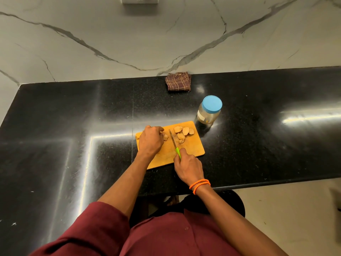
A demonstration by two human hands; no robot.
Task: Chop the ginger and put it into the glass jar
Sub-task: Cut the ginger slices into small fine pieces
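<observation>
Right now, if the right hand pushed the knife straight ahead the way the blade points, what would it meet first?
The right hand holds the knife pointing away across the board. Only bare board seems to lie ahead of its tip, then counter. Ginger slices lie just right of the blade.

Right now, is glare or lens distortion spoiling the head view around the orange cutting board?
Head view: bright streaks of glare cross the glossy black stone counter, one ending at the orange cutting board; the pale ginger slices and green-handled knife stay readable. Wide-angle bending curves the counter's edges; the blue-lidded glass jar leans outward.
</observation>
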